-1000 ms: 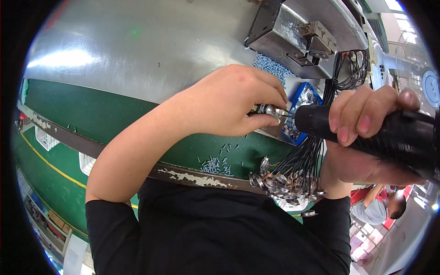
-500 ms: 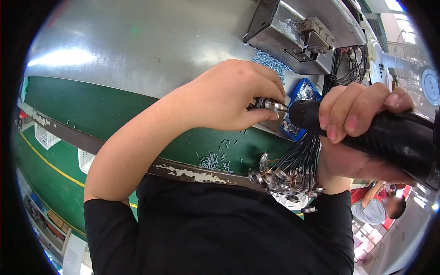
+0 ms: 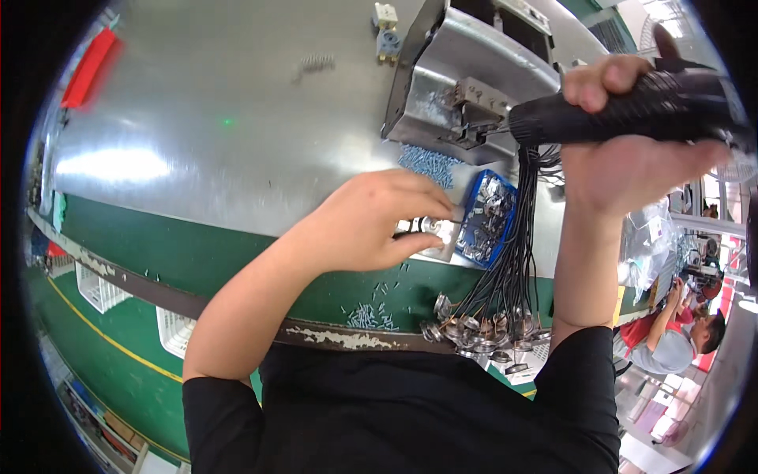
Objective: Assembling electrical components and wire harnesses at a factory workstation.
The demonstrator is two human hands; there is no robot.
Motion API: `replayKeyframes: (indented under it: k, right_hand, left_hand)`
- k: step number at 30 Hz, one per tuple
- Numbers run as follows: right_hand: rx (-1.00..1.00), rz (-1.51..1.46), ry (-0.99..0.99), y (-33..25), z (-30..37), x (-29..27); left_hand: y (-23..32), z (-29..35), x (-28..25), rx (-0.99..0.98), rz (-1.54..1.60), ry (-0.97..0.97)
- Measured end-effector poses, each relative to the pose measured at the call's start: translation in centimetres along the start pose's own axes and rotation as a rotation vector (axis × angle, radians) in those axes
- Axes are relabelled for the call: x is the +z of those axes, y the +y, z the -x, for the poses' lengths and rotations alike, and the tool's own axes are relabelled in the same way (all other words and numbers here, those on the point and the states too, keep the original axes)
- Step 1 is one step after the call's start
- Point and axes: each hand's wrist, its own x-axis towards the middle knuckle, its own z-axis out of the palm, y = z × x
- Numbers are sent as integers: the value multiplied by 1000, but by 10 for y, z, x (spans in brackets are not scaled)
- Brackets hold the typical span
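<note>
My left hand is closed on a small round metal part, pinched between thumb and fingers over the table's near edge; the fingers partly cover it. My right hand is wrapped round a black, cylindrical power screwdriver, held sideways. Its tip points left, at the slotted block on the front of a metal box-shaped machine; whether the bit touches the block I cannot tell. Loose blue-silver screws lie heaped below the machine. Beside my left hand stands a blue tray of small metal pieces.
A bundle of black wires hangs over the table's front edge, ending in several round metal parts. More screws lie scattered on the green strip. A small plug-like block stands behind. Other people are at the right.
My right hand has raised the screwdriver away from the metal part, up toward the machine's block. My left hand still pinches the part. The whole view has shifted, showing more of the table.
</note>
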Motion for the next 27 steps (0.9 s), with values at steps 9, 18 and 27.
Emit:
replayKeyframes:
  k: [9, 18, 27]
  right_hand:
    - [150, 100, 561, 11, -7, 10]
    - [116, 227, 321, 21, -11, 4]
    - [135, 106, 260, 23, -8, 4]
  left_hand:
    - [2, -5, -2, -26, 2, -21]
    - [0, -4, -3, -28, -6, -30]
    - [1, -4, -2, -22, -22, -29]
